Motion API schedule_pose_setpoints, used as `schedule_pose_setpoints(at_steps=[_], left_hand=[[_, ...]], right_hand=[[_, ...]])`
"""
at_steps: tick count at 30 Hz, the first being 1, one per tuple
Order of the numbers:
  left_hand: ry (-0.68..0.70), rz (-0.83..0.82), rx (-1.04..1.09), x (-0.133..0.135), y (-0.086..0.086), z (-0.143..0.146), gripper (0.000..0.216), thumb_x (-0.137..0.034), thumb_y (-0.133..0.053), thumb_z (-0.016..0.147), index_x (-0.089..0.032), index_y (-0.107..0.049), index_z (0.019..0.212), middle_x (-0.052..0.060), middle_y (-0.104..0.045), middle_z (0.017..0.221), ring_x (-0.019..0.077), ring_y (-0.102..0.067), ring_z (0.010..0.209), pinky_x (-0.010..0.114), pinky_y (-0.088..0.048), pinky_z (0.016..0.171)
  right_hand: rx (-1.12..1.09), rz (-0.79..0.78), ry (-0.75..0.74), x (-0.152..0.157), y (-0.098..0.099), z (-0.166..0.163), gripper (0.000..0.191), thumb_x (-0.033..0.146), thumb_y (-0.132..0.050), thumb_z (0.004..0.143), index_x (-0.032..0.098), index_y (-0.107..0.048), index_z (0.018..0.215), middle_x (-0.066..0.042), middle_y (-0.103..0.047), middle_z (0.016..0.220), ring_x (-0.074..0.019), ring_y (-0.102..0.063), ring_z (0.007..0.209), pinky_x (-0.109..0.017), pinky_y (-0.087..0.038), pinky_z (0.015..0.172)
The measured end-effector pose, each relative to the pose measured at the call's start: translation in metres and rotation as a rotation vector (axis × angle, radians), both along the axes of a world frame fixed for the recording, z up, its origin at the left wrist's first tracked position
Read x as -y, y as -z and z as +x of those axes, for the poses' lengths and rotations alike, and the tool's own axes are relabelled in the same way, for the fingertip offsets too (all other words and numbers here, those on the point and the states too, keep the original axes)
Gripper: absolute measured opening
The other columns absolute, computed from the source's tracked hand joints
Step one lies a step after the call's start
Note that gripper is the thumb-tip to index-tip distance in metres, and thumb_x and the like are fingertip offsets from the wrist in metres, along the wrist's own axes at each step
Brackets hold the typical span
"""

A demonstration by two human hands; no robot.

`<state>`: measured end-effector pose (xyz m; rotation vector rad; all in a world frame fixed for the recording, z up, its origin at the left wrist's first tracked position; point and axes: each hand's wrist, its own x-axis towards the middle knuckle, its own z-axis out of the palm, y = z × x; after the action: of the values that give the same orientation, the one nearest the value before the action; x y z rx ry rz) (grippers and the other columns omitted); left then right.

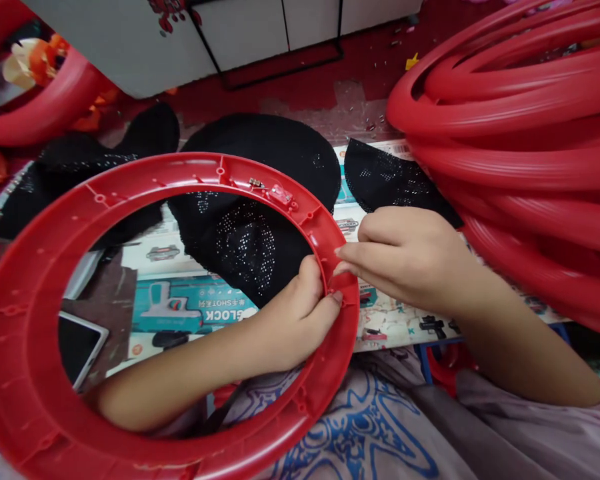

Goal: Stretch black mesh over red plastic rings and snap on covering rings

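Note:
A large red plastic ring (65, 380), with its ribbed hollow side and screw posts facing up, is held tilted over my lap. My left hand (300, 313) reaches through its opening and grips the right part of the rim, thumb on the inside of the channel. Just beside that thumb, the fingertips of my right hand (415, 260) are pinched together at the channel; whatever they hold is too small to make out. Farther up the channel sit a small pinkish-red part (282, 194) and a small metallic piece (255, 183).
Black fabric pieces with shiny studs (260, 143) lie on a printed cardboard sheet (180, 267). Many red rings (505, 167) are piled at the right. Another red ring (55, 100) is at the upper left. A white-framed tablet-like object (83, 347) shows through the held ring.

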<state>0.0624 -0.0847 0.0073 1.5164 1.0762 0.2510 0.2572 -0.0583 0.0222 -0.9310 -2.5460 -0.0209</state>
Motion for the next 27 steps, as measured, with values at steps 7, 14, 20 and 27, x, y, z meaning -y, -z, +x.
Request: schedule_pose_setpoints(at_steps=[7, 14, 20, 27], left_hand=[[0.188, -0.002, 0.042, 0.002, -0.009, 0.001, 0.023, -0.032, -0.036, 0.091, -0.015, -0.032, 0.107, 0.015, -0.051, 0.112, 0.0281, -0.052, 0.110, 0.049, -0.045, 0.094], [0.234, -0.036, 0.003, 0.004, -0.009, -0.001, 0.028, -0.034, -0.034, 0.091, -0.014, -0.030, 0.111, 0.016, -0.053, 0.107, 0.0313, -0.053, 0.110, 0.054, -0.046, 0.092], [0.263, -0.046, 0.019, 0.005, -0.014, 0.000, 0.026, -0.033, -0.035, 0.093, -0.015, -0.031, 0.111, 0.017, -0.054, 0.112, 0.0265, -0.055, 0.104, 0.053, -0.045, 0.095], [0.246, -0.131, -0.019, 0.005, -0.017, 0.001, 0.030, -0.037, -0.036, 0.093, -0.014, -0.035, 0.112, 0.016, -0.059, 0.103, 0.0278, -0.058, 0.098, 0.051, -0.048, 0.086]], right_hand=[[-0.165, -0.056, -0.095, -0.001, 0.001, -0.002, 0.027, 0.020, -0.049, 0.092, 0.015, -0.069, 0.075, -0.001, -0.049, 0.067, -0.0129, -0.040, 0.063, -0.026, -0.031, 0.055], [-0.225, -0.178, -0.170, -0.002, 0.003, 0.001, 0.024, 0.019, -0.046, 0.093, 0.013, -0.068, 0.085, -0.004, -0.055, 0.077, -0.0138, -0.048, 0.072, -0.027, -0.042, 0.065], [-0.277, -0.398, -0.125, -0.005, -0.006, 0.004, 0.011, 0.018, -0.059, 0.087, 0.013, -0.066, 0.081, -0.002, -0.055, 0.077, -0.0107, -0.050, 0.071, -0.023, -0.042, 0.064], [-0.277, -0.512, -0.080, -0.008, -0.007, 0.003, 0.009, 0.018, -0.068, 0.081, 0.012, -0.067, 0.073, 0.001, -0.053, 0.071, -0.0091, -0.048, 0.064, -0.021, -0.036, 0.059]])
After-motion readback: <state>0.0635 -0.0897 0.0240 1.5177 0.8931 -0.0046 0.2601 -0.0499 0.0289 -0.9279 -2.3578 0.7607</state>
